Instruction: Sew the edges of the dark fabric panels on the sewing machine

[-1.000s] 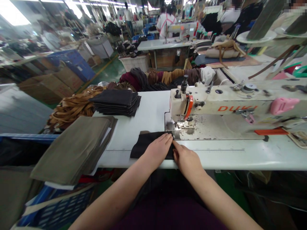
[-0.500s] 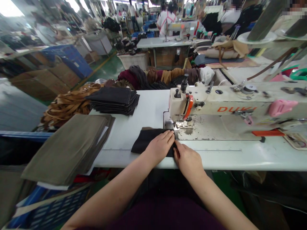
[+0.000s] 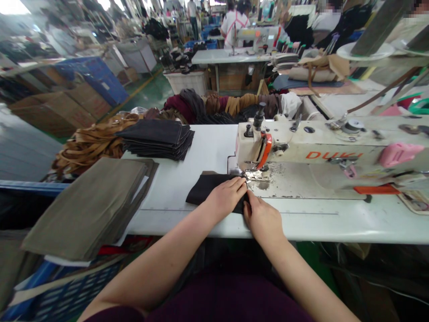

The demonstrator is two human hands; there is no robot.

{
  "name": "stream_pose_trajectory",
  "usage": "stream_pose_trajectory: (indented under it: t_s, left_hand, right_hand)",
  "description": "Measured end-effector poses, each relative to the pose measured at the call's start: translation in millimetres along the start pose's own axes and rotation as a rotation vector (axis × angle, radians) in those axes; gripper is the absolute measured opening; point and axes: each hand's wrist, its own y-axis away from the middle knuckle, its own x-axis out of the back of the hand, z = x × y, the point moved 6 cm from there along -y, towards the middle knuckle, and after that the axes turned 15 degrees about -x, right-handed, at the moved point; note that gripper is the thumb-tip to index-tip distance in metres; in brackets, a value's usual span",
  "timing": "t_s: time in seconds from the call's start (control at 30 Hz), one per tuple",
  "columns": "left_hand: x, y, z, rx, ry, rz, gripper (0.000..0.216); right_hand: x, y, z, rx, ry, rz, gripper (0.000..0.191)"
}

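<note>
A black fabric piece lies on the white sewing table, its right end under the presser foot of a cream sewing machine. My left hand rests flat on the fabric, fingers stretched toward the foot. My right hand sits just right of it, fingers curled and pinching the fabric's near right edge. The needle area is partly hidden by the machine head.
A stack of dark cut pieces and a heap of tan straps lie at the table's far left. Olive fabric panels overhang a blue crate at left. Other sewing stations and people fill the background.
Both hands and the black fabric have crept a little further toward the presser foot. The camera view has shifted slightly.
</note>
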Motion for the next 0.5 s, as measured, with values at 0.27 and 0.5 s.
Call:
stream_pose_trajectory:
  t_s: [0.27,0.5]
  left_hand:
    - [-3.9,-3.1,-3.6,0.010,0.014,0.018,0.038]
    - [-3.8,-3.2,-4.5,0.014,0.037,0.047,0.037]
  right_hand:
    - [-5.2,-6.6,3.1,0.017,-0.021,0.022,0.043]
    - [-7.2,-8.4,5.0,0.014,-0.039,0.033,0.043]
